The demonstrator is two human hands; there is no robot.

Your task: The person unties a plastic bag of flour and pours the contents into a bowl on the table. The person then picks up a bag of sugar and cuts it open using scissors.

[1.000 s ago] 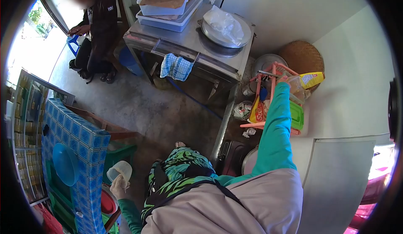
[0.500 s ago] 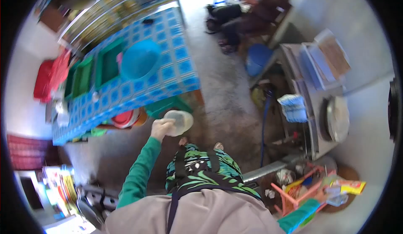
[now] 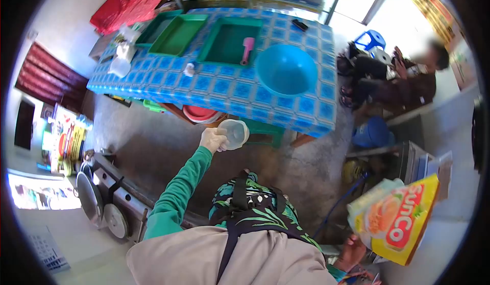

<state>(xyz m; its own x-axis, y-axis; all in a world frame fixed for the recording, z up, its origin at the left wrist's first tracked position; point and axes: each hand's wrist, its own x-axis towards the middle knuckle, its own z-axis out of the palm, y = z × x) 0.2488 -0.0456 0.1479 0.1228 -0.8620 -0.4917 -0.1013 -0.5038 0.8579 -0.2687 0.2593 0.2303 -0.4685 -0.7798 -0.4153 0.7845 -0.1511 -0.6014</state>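
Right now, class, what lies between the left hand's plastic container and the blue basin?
In the head view, the blue checked tablecloth and part of a green stool lie between the plastic container and blue basin.

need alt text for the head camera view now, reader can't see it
A person's left hand holds a translucent tub, while the right hand is near the bottom of a yellow SunCo bag. Ahead, a blue cloth-covered table bears green trays and a blue basin. Another person sits at the right.
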